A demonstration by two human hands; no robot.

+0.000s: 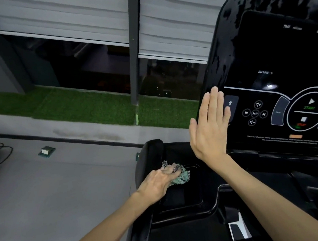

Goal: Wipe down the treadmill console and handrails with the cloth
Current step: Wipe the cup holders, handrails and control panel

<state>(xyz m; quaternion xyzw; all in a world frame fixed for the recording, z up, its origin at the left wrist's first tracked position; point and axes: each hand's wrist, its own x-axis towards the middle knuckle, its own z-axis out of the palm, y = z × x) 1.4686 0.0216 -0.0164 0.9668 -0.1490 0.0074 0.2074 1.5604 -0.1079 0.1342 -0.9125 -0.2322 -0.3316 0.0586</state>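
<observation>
The black treadmill console (276,54) fills the right side, its glossy screen showing TIME, INCLINE and a START dial. My left hand (157,183) presses a crumpled green and checked cloth (181,174) onto the black tray below the console, beside the left handrail end (151,156). Fingers straight and together, my right hand (210,127) lies flat against the console's left edge, covering part of the arrow button. It holds nothing.
Grey floor lies to the left, with a small green block (46,151) and a black cable (0,153) on it. A strip of green turf (87,107) runs below dark windows with half-lowered blinds. A dark pillar (134,45) stands between the windows.
</observation>
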